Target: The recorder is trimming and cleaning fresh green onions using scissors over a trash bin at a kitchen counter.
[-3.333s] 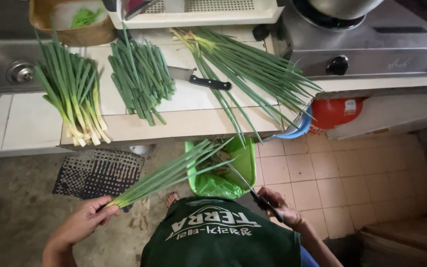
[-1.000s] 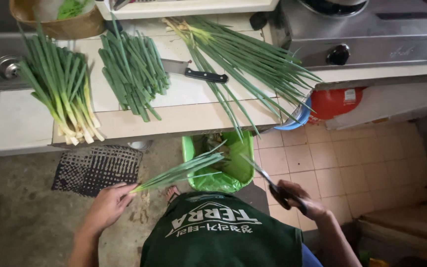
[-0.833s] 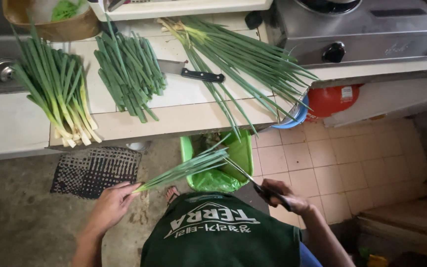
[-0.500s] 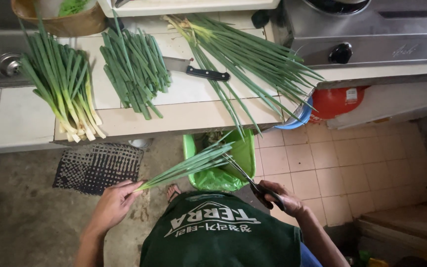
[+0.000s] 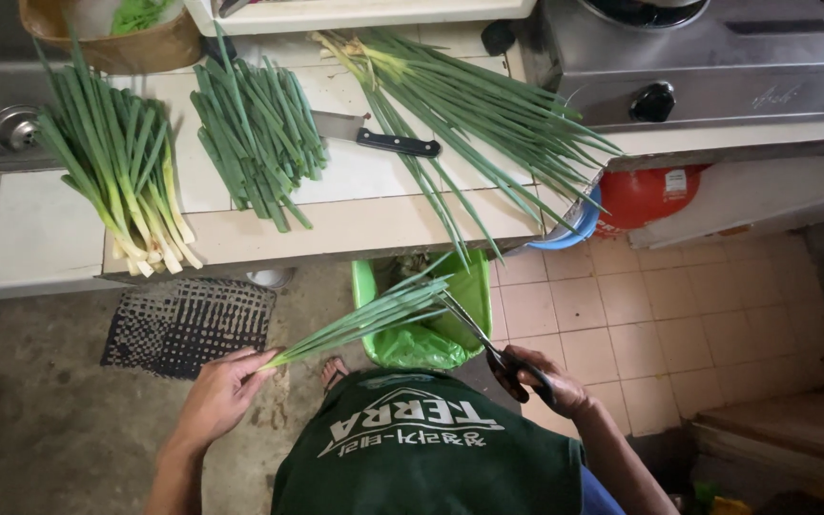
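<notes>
Your left hand [image 5: 224, 389] grips the root end of a bundle of long green scallions [image 5: 364, 318], held over the green plastic-lined bin [image 5: 431, 329]. Your right hand [image 5: 538, 376] grasps black-handled scissors [image 5: 488, 345], blades at the leaf tips above the bin.

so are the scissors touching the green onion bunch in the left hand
Touching: the head view shows the scissors, held in the right hand, with their blade tips meeting the leafy end of the green onion bunch.
</notes>
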